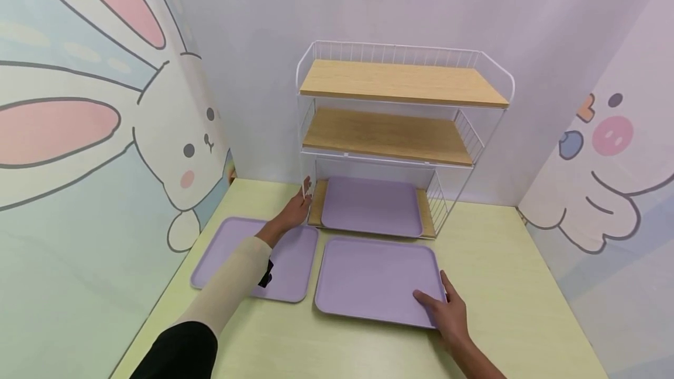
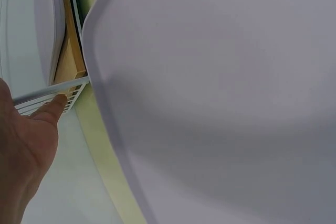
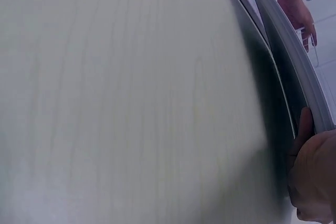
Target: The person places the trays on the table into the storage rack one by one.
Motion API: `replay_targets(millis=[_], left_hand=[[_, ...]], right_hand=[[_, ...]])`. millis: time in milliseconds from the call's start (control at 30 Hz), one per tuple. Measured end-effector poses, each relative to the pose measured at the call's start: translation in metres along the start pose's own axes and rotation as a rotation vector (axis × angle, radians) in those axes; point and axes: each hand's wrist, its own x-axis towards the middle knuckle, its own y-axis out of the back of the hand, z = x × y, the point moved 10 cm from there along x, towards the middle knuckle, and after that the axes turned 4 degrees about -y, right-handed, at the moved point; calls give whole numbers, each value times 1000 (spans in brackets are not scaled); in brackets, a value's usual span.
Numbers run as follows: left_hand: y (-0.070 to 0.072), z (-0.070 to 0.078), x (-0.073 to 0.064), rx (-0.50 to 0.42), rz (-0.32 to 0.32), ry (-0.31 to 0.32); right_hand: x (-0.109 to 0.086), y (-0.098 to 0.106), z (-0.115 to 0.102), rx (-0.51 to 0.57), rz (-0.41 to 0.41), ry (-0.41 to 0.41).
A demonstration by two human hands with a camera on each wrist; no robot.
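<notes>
My right hand grips a lilac tray at its near right corner, thumb on top and fingers beneath. In the right wrist view the edge of this tray is raised off the table, with dark shadow below. My left hand is at the lower left front post of a white wire rack with wooden shelves, thumb and fingers either side of the post. A second lilac tray lies on the bottom shelf. Another lilac tray rests on the table under my left forearm.
The rack's middle shelf and top shelf are bare wood. Pale yellow table extends to the right of the trays. A curtain with a rabbit drawing hangs left, and another printed curtain hangs right.
</notes>
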Motion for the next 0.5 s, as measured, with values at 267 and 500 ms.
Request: replay_targets(millis=[267,500], left_hand=[[1,0,0,-10,6,-5],[0,0,-1,-12,2,14]], right_hand=[[-12,1,-15,53,-4,20],[-23,6,-44,91,-19,37]])
